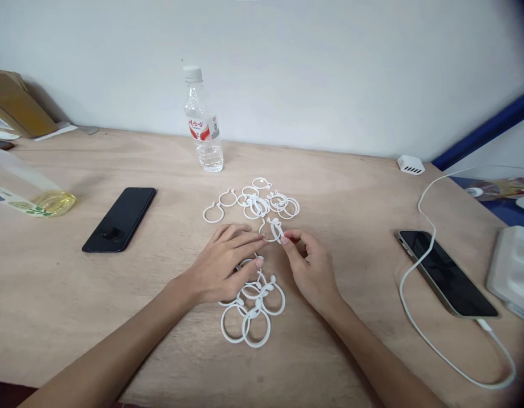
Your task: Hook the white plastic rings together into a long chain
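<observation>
My right hand (313,266) pinches a white plastic curtain ring (278,231) between thumb and forefinger, holding it edge-on above the table. My left hand (228,263) is stretched out flat, palm down. Its fingertips touch another white ring (262,226) right beside the held one. Beyond my hands lies a loose pile of similar rings (257,207), with one ring (213,212) set apart on its left. A nearer cluster of rings (256,331) overlaps on the table, partly covered by my left hand.
A water bottle (205,127) stands behind the far rings. On the left are a black phone (119,220), a container of yellow liquid (53,203) and a cardboard box (21,105). To the right, a phone (449,275) has a white cable (402,289) plugged in, beside a white case (515,269).
</observation>
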Motion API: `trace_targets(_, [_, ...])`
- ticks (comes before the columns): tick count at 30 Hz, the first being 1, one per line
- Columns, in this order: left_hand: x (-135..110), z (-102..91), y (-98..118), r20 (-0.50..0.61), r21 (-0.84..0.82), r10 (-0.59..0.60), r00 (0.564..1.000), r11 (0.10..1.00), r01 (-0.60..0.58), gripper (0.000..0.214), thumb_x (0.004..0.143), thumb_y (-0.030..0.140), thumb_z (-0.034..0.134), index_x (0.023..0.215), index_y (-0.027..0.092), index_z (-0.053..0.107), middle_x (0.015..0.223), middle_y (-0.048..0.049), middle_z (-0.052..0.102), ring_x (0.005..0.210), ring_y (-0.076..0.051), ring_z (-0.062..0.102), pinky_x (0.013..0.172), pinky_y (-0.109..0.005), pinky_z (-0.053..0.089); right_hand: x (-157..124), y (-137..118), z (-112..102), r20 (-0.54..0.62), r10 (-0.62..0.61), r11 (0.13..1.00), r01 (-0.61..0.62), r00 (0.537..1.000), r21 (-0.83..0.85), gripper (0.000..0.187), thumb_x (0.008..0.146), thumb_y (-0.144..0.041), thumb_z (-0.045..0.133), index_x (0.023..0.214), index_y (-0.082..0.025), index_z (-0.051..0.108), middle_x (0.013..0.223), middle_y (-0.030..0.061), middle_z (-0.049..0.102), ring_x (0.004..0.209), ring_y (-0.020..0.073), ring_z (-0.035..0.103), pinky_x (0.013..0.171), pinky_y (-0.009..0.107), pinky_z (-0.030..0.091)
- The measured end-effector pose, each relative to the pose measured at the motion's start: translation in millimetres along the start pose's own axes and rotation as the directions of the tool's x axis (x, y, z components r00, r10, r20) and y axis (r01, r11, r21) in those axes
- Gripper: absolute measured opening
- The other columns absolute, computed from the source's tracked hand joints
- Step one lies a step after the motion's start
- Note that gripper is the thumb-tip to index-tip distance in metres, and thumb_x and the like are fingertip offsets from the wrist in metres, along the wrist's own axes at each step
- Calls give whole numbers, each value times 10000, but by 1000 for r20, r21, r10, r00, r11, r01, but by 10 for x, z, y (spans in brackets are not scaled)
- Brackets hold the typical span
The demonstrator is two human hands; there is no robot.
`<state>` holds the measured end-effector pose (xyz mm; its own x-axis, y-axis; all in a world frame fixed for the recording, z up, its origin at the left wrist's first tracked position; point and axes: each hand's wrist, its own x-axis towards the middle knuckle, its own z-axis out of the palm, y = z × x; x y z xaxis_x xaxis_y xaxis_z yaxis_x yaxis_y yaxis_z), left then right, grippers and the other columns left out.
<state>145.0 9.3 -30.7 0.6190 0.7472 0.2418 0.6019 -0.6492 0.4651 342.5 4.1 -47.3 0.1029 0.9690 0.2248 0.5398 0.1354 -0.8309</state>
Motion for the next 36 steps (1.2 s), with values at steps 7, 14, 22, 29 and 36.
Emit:
trace_targets(7, [10, 3, 2, -11, 11, -14, 1000, 1000, 14, 326, 923, 316, 500, 1217, 229, 613, 1259, -57, 634, 1187, -261, 482, 1017, -469, 343, 4, 13, 10, -32, 25, 999, -26, 999, -31, 226, 858, -363, 533, 876, -178, 663, 839, 73, 687, 711, 201, 575, 673, 355, 464])
trace_targets(14, [14, -4, 3, -8, -12, -18, 1000, 1000, 18, 329, 923, 297, 507, 1221, 202, 608, 1218, -85, 626, 1129, -237, 540, 996, -423, 380, -1, 20, 7, -39, 48, 999, -49, 998, -24, 231, 866, -368, 533, 897, -175, 658, 838, 77, 687, 724, 206, 579, 667, 351, 464])
trace_targets(22, [36, -35, 5, 43, -54, 33, 999, 998, -31, 241, 940, 253, 473, 1095, 211, 653, 1177, -36, 682, 1189, -200, 547, 1102, -423, 288, 10, 29, 11, -49, 42, 999, -43, 998, -31, 231, 863, -365, 532, 887, -173, 658, 877, 82, 691, 744, 200, 577, 700, 351, 458])
trace_targets(29, [2, 1, -13, -36, 13, -46, 998, 999, 46, 333, 962, 289, 424, 1264, 243, 559, 1367, -47, 570, 1339, -240, 424, 1141, -511, 175, -17, -2, 0, -58, 75, 992, -69, 995, 103, 233, 856, -385, 561, 912, -182, 662, 834, 39, 676, 681, 163, 550, 673, 317, 453])
trace_targets(36, [-34, 42, 8, -419, -87, -16, 908, 996, -23, 526, 824, 409, 663, 1271, 193, 490, 1120, -90, 672, 999, -221, 635, 959, -411, 427, -168, -223, 17, 254, 72, 883, -180, 965, 433, 181, 833, -376, 621, 847, -199, 657, 797, 25, 688, 708, 157, 600, 641, 278, 477])
